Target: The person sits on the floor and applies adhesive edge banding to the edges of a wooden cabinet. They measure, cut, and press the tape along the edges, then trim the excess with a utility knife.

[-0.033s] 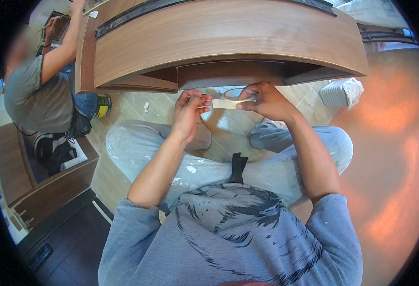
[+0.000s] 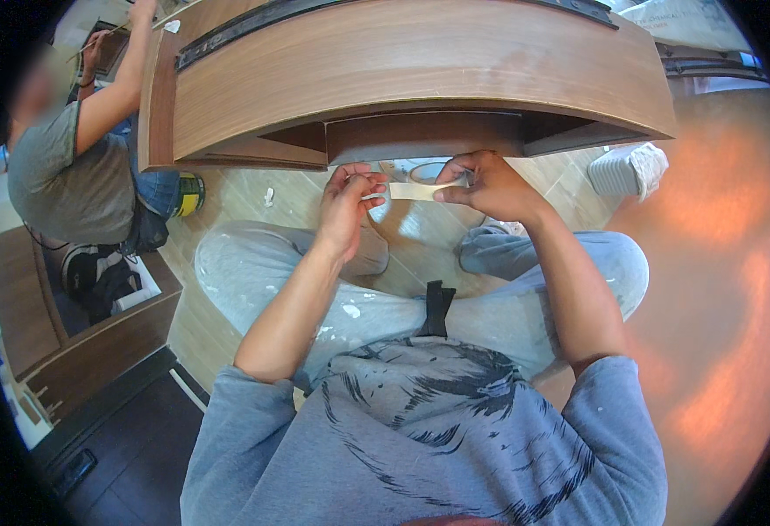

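Note:
I sit cross-legged on a wood-look floor in front of a brown wooden cabinet. My right hand grips a roll of pale masking tape just under the cabinet's front edge. A short strip of tape stretches from the roll to my left hand, whose fingertips pinch its free end. Both hands hover above my knees, about a hand's width apart.
Another person in a grey shirt crouches at the left, arm raised to the cabinet's corner. A yellow and black can stands beside them. A white ribbed object lies on the floor at the right. Dark wooden panels lie at lower left.

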### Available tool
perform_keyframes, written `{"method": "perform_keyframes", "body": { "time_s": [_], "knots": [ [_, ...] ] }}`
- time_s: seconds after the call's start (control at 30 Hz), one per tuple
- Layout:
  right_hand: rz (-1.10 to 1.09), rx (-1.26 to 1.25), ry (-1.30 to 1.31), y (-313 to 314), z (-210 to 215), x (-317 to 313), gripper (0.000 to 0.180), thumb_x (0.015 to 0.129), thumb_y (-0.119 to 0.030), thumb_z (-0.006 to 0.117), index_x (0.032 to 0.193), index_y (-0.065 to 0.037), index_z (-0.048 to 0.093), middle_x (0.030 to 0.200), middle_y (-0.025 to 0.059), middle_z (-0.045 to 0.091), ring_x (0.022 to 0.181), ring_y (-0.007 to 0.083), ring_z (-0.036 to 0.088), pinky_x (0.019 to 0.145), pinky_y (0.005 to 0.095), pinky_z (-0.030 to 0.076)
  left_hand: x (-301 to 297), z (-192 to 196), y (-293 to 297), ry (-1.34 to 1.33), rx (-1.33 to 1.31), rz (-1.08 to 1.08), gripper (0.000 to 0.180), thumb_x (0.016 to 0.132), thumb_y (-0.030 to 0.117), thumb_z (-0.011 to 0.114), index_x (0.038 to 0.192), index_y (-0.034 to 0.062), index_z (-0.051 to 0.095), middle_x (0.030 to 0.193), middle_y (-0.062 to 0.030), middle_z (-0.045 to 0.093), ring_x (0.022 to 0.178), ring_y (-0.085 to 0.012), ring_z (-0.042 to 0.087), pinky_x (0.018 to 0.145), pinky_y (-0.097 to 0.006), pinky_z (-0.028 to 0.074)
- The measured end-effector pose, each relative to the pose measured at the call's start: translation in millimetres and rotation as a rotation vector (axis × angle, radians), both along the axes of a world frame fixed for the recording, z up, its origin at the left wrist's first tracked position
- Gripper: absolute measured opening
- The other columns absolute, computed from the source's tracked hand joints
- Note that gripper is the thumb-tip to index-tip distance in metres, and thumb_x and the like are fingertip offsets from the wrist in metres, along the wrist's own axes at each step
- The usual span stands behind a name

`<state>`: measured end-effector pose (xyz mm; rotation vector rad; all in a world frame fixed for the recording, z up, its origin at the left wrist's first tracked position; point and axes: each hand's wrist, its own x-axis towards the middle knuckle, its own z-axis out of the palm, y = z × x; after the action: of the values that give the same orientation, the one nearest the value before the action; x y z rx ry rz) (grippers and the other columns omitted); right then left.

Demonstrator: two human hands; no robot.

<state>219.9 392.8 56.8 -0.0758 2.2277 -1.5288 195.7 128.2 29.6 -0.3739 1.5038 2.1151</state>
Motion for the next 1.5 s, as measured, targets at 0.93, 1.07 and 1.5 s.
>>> {"method": "perform_keyframes", "body": {
  "time_s": [0.93,1.07,1.5],
  "knots": [
    [0.197,0.245,0.001,49.9,45.5,-60.5,0.05,0.089,-0.057,0.074,0.088,-0.008,0.069,0.077,-0.0011,0.06,0.071,0.0079,0.051,0.061,0.0268,0.041,-73.1,77.4,-8.9,0.512,-0.746,-0.447,0.019,0.091,0.019,0.079,0.102,0.0029,0.078,0.084,-0.0014,0.071,0.073,-0.0089,0.058,0.069,-0.027,0.049],
    [0.107,0.289,0.072,57.8,15.5,-67.6,0.051,0.089,-0.058,0.073,0.09,-0.007,0.07,0.078,0.0017,0.061,0.075,0.0116,0.053,0.068,0.0308,0.046,-85.6,56.3,4.5,0.525,-0.945,-0.431,0.015,0.089,0.017,0.079,0.098,0.0053,0.079,0.08,-0.0019,0.07,0.068,-0.01,0.057,0.064,-0.028,0.048],
    [0.14,0.41,-0.118,84.3,-36.3,-92.1,0.051,0.088,-0.055,0.072,0.108,-0.009,0.073,0.089,0.0101,0.069,0.076,0.0215,0.063,0.063,0.0379,0.051,-110.4,31.6,-2.8,0.577,-1.209,-0.485,0.014,0.084,0.02,0.081,0.094,0.0101,0.079,0.092,-0.0096,0.077,0.087,-0.0203,0.072,0.081,-0.035,0.055]
  ]
}}
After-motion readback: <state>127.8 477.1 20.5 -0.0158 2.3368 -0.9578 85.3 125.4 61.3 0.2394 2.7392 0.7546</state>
